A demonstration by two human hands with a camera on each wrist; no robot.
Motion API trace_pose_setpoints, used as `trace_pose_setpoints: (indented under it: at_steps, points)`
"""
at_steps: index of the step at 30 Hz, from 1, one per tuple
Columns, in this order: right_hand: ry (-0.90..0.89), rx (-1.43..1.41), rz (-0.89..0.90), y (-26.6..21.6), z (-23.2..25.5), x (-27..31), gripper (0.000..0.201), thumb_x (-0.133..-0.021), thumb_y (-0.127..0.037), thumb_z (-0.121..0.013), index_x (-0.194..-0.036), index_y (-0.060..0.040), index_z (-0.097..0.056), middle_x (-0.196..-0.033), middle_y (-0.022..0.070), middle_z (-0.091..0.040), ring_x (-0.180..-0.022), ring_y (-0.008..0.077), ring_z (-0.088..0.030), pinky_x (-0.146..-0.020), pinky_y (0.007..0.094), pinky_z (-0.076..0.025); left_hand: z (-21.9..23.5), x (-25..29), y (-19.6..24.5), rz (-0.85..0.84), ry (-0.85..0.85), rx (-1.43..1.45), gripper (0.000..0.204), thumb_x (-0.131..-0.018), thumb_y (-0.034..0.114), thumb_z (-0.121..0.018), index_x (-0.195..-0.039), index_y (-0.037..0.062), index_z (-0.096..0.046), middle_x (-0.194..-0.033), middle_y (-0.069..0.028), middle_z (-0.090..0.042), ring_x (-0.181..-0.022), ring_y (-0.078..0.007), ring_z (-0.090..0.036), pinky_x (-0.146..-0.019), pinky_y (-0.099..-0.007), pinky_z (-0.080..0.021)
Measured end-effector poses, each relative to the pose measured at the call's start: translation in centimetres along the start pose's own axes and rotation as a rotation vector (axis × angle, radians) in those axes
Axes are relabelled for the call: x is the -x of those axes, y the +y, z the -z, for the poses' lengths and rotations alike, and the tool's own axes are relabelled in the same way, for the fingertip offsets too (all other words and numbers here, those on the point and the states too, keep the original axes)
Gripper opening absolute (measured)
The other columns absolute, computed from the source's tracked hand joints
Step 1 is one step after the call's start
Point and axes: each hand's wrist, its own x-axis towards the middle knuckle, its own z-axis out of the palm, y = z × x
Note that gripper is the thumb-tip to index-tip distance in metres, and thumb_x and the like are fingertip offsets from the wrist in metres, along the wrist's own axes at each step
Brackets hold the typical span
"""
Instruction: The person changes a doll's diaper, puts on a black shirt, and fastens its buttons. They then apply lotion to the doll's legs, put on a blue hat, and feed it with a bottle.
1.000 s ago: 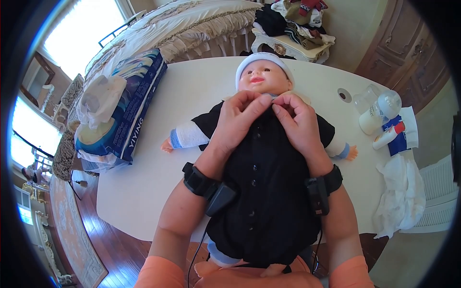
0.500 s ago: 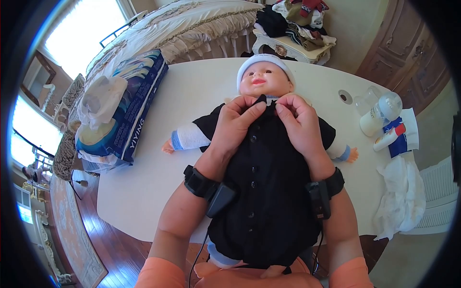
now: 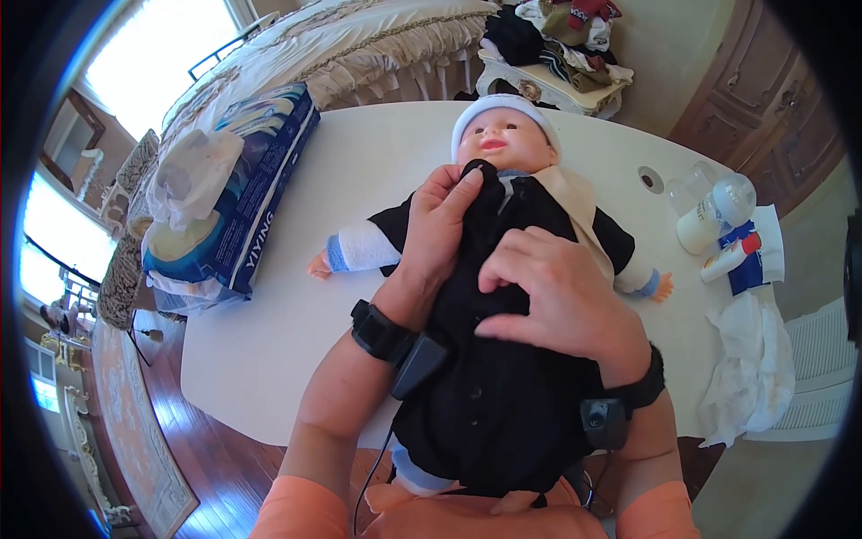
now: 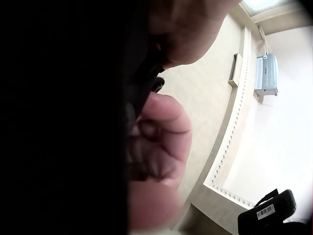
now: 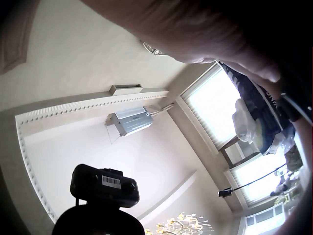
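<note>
In the head view a doll [image 3: 505, 135] in a white cap lies on its back, a black buttoned garment [image 3: 476, 377] over its body. My left hand [image 3: 437, 220] pinches the garment's black edge near the neck between thumb and fingers; the left wrist view shows its curled fingers [image 4: 164, 132] against dark cloth. Over the chest is my right hand [image 3: 561, 292], fingers bent loosely and thumb apart, with nothing seen in its grip. The collar area is parted, showing a light blue-grey edge beneath, and a beige flap [image 3: 579, 202] lies at the doll's shoulder.
On the white table [image 3: 260, 377], a blue diaper pack [image 3: 260, 202] with wipes on top stands at the left. At the right are a milk bottle [image 3: 705, 229], a small red-capped bottle [image 3: 729, 259] and crumpled white cloth [image 3: 750, 359]. A bed and piled clothes are behind.
My right hand has let go of the collar and moved down over the chest. My left hand still holds its edge, drawn slightly aside. The beige flap has come into view.
</note>
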Motion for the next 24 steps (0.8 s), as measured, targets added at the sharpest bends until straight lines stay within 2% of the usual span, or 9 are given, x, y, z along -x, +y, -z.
trace_pose_setpoints:
  at_steps: [5,7,11,15,17,18,21,22,24]
  points:
    - [-0.077,-0.289,-0.06,1.2,0.9,0.1,0.012,-0.068,-0.007,-0.065,-0.071,-0.0033,-0.054,-0.07,0.0037,-0.052,-0.067,0.0168,-0.052,-0.06,0.0278,-0.041,1.2,-0.8,0.9,0.035,0.013,0.138,0.013,-0.086,0.014,-0.052,-0.091,0.0021,-0.052,-0.083,-0.0051,-0.059,-0.071,-0.0105,-0.057,-0.066,-0.0225,-0.047]
    - [-0.107,-0.499,-0.186,1.0,1.9,0.2,0.01,-0.068,-0.004,-0.063,-0.07,-0.0028,-0.053,-0.072,0.0044,-0.052,-0.068,0.0166,-0.052,-0.062,0.0271,-0.04,2.4,-1.4,2.2,0.271,0.097,0.387,0.017,-0.085,0.017,-0.053,-0.089,0.0014,-0.054,-0.081,-0.0082,-0.061,-0.07,-0.0164,-0.06,-0.065,-0.0275,-0.05]
    - [0.052,-0.447,-0.014,1.2,1.8,0.3,0.01,-0.068,-0.003,-0.062,-0.069,-0.0035,-0.053,-0.074,0.0047,-0.054,-0.069,0.0182,-0.052,-0.063,0.0286,-0.041,2.9,-1.3,5.3,0.5,0.053,0.543,0.017,-0.083,0.018,-0.056,-0.082,0.002,-0.059,-0.075,-0.0109,-0.063,-0.068,-0.02,-0.063,-0.063,-0.0319,-0.053]
    - [-0.149,-0.232,0.056,-0.4,0.6,0.2,0.011,-0.067,-0.006,-0.063,-0.068,-0.0051,-0.053,-0.077,0.0054,-0.056,-0.073,0.0202,-0.054,-0.067,0.0298,-0.043,1.9,-0.8,4.9,0.597,0.0,0.573,0.013,-0.082,0.016,-0.056,-0.083,0.0033,-0.059,-0.075,-0.0085,-0.062,-0.066,-0.0167,-0.061,-0.06,-0.0275,-0.051]
    - [-0.164,-0.113,0.077,-1.3,0.3,0.1,0.011,-0.066,-0.009,-0.064,-0.068,-0.0041,-0.055,-0.072,0.0071,-0.058,-0.072,0.0237,-0.056,-0.065,0.0306,-0.045,-0.4,0.4,4.3,0.404,0.02,0.302,0.01,-0.082,0.014,-0.057,-0.083,0.0045,-0.058,-0.075,-0.0043,-0.061,-0.063,-0.0112,-0.058,-0.058,-0.0213,-0.048]
    - [-0.161,-0.11,0.074,-1.3,0.6,0.2,0.011,-0.066,-0.009,-0.064,-0.068,-0.0041,-0.055,-0.072,0.0071,-0.058,-0.072,0.0237,-0.056,-0.065,0.0306,-0.045,-0.8,0.5,3.9,0.407,0.015,0.301,0.01,-0.082,0.014,-0.057,-0.083,0.0045,-0.058,-0.075,-0.0043,-0.061,-0.063,-0.0112,-0.058,-0.058,-0.0213,-0.048]
    - [-0.121,-0.701,0.093,-0.9,2.1,0.4,0.015,-0.069,-0.011,-0.067,-0.079,-0.0025,-0.06,-0.077,0.0087,-0.061,-0.071,0.0229,-0.059,-0.065,0.028,-0.046,-1.0,0.3,2.7,0.157,-0.035,0.001,0.011,-0.081,0.013,-0.06,-0.085,0.0031,-0.059,-0.076,0.0017,-0.058,-0.065,-0.0036,-0.052,-0.059,-0.017,-0.042]
    - [-0.042,-0.677,0.044,-0.4,2.8,0.3,0.014,-0.072,-0.01,-0.065,-0.08,-0.0013,-0.059,-0.074,0.008,-0.061,-0.068,0.0196,-0.06,-0.064,0.0267,-0.046,-1.1,0.5,2.5,0.157,-0.04,0.001,0.011,-0.081,0.013,-0.06,-0.085,0.0031,-0.059,-0.076,0.0017,-0.058,-0.065,-0.0036,-0.052,-0.059,-0.017,-0.042]
    - [0.226,-0.644,-0.268,0.9,2.5,0.1,0.013,-0.074,-0.01,-0.063,-0.08,-0.0003,-0.06,-0.072,0.0074,-0.061,-0.064,0.0174,-0.059,-0.062,0.0264,-0.046,-1.8,1.1,2.1,0.031,0.03,-0.338,0.013,-0.079,0.012,-0.062,-0.086,0.0012,-0.061,-0.076,0.0023,-0.058,-0.066,-0.002,-0.05,-0.059,-0.0156,-0.039]
